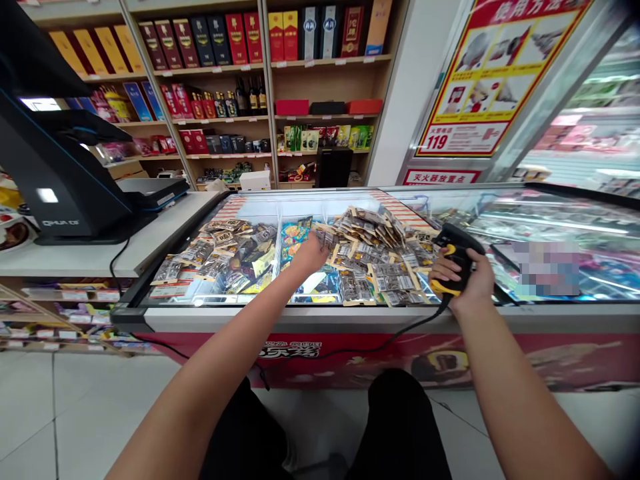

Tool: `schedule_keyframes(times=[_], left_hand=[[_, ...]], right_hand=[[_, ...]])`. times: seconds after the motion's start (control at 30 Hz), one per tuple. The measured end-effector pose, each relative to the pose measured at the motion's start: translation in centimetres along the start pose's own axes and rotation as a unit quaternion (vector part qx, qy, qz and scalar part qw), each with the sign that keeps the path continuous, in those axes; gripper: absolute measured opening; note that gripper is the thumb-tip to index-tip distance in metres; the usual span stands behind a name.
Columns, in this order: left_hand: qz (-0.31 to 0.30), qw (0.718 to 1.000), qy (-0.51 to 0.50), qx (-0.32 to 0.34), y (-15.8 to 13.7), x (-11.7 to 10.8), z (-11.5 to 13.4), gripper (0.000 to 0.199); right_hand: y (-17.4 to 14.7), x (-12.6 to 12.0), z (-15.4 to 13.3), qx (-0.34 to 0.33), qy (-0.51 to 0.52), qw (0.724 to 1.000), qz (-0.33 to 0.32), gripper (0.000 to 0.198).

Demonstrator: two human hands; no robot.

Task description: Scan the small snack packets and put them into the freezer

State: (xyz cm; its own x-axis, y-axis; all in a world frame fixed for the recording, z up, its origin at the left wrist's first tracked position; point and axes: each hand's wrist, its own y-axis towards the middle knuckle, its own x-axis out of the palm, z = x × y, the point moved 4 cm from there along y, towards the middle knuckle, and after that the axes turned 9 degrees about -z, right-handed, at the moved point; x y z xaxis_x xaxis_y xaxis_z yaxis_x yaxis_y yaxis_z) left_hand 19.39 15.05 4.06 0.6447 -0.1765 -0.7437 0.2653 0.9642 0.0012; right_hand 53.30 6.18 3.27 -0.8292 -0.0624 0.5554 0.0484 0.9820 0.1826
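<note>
My left hand (313, 253) reaches over the glass-topped chest freezer (200, 319), its fingers closed on a small clear-and-brown snack packet (326, 235). Just right of it lies a heap of similar packets (370, 227), and another pile (215, 250) is spread on the left. Blue packages (294, 235) show beside my left wrist. In my right hand (477, 283) is a black and yellow barcode scanner (463, 247), held above the freezer's right part. Its cable (400, 335) hangs down along the red freezer front.
A black checkout scale (75, 167) stands on the white counter (100, 257) at left. Shelves (220, 69) with boxes and bottles line the back. A red and yellow poster (495, 73) hangs behind the freezer. My knees are close to the freezer front.
</note>
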Motion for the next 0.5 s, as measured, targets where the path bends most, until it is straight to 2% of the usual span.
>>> schedule_keyframes(times=[0.13,0.27,0.4,0.5], left_hand=[[0.012,0.985,0.17,-0.01,-1.2,0.0,1.7,0.058],[0.038,0.969,0.244,0.006,-2.0,0.3,2.3,0.06],[0.067,0.965,0.255,0.002,-2.7,-0.4,0.9,0.062],[0.09,0.957,0.274,-0.024,-3.3,-3.0,-1.6,0.058]], right_hand=[[-0.3,0.3,-0.3,-0.011,-0.042,0.999,-0.006,0.026],[-1.1,1.9,-0.7,-0.023,-0.092,0.995,0.005,0.03],[-2.7,4.0,-0.5,-0.064,-0.074,0.986,0.136,0.031],[-3.7,4.3,-0.3,-0.067,-0.002,0.97,0.235,0.028]])
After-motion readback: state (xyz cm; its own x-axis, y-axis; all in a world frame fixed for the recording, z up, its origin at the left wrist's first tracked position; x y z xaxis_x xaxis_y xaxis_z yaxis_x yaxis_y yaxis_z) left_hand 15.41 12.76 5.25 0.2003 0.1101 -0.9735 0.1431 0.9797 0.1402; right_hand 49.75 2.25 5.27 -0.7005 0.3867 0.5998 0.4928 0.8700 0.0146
